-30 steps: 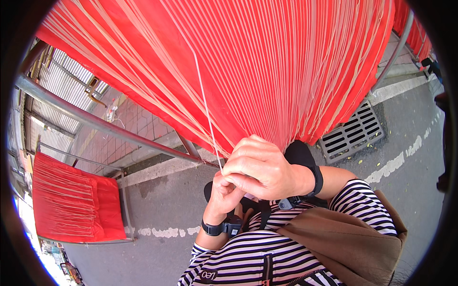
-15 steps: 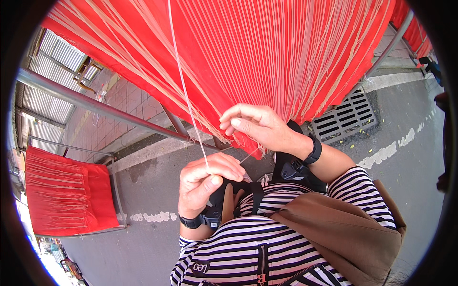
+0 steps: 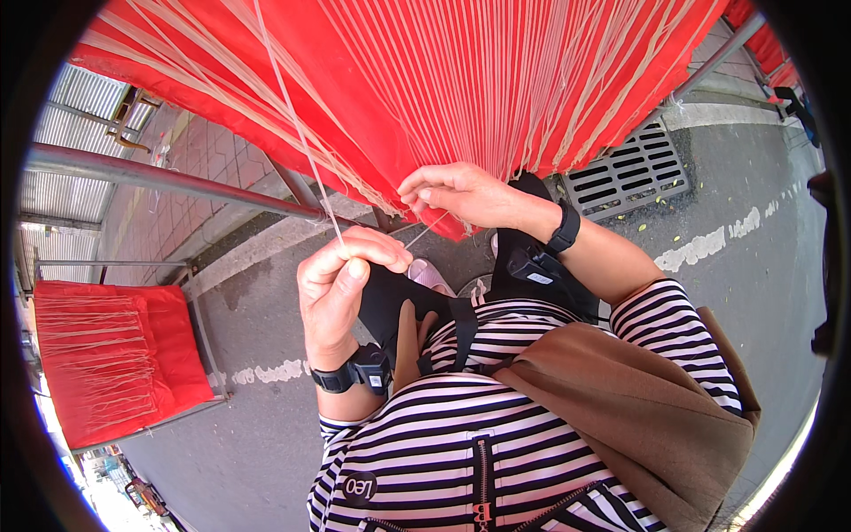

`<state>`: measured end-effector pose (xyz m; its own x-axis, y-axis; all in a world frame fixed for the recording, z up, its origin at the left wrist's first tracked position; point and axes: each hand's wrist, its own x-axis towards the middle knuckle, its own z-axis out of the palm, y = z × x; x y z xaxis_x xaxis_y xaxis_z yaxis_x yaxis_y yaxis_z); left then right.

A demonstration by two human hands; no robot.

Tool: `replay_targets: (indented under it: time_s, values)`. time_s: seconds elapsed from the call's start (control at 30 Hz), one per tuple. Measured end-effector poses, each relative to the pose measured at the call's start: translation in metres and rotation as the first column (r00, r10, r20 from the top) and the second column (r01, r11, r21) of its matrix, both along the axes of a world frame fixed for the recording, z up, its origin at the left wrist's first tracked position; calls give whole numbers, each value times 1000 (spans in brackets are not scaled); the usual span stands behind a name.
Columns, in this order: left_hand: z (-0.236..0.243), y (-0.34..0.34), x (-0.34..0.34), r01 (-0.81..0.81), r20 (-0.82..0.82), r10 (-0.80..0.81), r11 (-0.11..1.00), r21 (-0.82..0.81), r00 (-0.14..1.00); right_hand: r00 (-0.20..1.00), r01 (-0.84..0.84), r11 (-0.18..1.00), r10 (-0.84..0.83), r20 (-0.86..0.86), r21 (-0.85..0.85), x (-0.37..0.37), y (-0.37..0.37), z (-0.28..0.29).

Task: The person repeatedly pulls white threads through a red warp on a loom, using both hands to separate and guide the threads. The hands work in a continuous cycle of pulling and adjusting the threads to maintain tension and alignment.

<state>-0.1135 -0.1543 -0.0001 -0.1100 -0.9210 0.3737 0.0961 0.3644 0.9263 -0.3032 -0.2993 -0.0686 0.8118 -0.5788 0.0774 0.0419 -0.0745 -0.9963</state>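
My left hand [image 3: 332, 288] is closed on a pale thread [image 3: 306, 151], which runs taut from the top of the view down to my fingers. A shorter length slants from there toward the hem below my right hand [image 3: 456, 197]. That hand hovers at the lower edge of a large red fabric sheet [image 3: 381, 71], fingers loosely bent and apart; whether it touches the thread is unclear. Long rows of pale strands [image 3: 479, 80] fan over the sheet, bunched toward its lower edge.
A metal rail [image 3: 177, 182] crosses at left, above a paved walkway. A smaller red sheet with strands [image 3: 106, 355] hangs on a frame at lower left. A drain grate [image 3: 625, 173] lies right of my feet, where a pink shoe [image 3: 430, 275] shows on the asphalt [image 3: 709, 310].
My hands started together, then separated. My left hand moved left and upward, pulling the thread leftward; my right moved upward, its fingers loosening. The fabric now sits higher in view.
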Motion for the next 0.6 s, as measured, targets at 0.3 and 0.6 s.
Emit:
replay_targets:
  time_s: [0.3,0.6]
  values:
    - [-7,3,9,18,-37,-18,1000,20,999,979,194,976,-199,-45,-96,-9,-39,-14]
    - [9,14,11,68,37,-68,998,7,997,978,195,972,-203,-52,-130,-7,-39,-5]
